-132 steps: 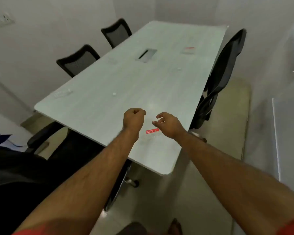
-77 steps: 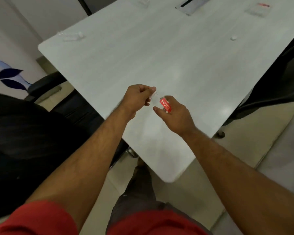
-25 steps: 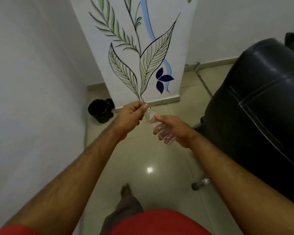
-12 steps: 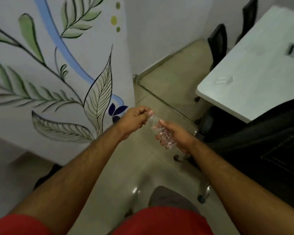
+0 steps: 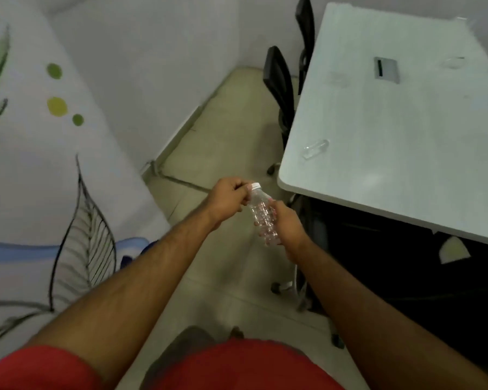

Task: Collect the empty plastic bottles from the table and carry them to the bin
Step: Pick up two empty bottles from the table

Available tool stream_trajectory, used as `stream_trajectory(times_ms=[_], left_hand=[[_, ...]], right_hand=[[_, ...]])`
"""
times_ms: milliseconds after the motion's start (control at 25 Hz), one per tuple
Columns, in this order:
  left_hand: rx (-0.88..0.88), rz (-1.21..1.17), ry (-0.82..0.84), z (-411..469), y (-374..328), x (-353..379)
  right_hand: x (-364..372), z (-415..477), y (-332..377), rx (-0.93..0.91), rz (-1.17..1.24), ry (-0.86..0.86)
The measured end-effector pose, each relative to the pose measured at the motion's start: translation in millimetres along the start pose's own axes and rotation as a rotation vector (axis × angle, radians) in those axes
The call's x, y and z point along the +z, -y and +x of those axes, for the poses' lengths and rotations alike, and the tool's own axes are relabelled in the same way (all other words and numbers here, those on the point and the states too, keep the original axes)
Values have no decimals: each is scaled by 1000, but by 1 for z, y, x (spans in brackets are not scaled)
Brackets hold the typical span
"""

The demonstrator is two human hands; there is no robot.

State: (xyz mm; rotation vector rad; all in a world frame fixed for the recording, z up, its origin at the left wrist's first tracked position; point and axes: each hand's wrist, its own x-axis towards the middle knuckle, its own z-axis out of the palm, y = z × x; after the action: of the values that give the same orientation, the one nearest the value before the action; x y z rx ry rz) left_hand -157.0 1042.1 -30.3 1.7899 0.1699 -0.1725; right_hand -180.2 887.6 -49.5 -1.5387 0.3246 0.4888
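Since half a second ago: view swung toward the surface (image 5: 406, 130); grip unchanged. Item: bottle (image 5: 262, 218), my right hand (image 5: 286, 225) wrapped round its body, left hand (image 5: 227, 199) pinching the cap. Step: carrying; bin not visible. Second bottle (image 5: 316, 148) lies near the surface's corner. Floor ahead open, chairs (image 5: 279, 77) alongside.

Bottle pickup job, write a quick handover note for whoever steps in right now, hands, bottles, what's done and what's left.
Right hand grips the body of a clear bottle; left hand pinches its white cap.
Held over the floor, beside the table.
One more bottle lies on its side near the table's corner; fainter clear items farther back may be bottles too.
Done: one bottle collected.
Left: bin it (bin not in view), then fetch the rest.
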Motion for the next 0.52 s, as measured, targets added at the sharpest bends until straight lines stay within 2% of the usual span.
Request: stream_trajectory(times_ms=[120,280,400,520], left_hand=[[-10,15,113,66,-16,14],[8,108,188,158,-24,47],[37,233,254,242,-22,82],[46,421,326,313,-20,109]], right_hand=[[-16,44,21,-3,97,-170],[-50,101,38,-60,99,-372],[-77,154,46,-4,178,-544],[-97,193,59,85,245,-615]])
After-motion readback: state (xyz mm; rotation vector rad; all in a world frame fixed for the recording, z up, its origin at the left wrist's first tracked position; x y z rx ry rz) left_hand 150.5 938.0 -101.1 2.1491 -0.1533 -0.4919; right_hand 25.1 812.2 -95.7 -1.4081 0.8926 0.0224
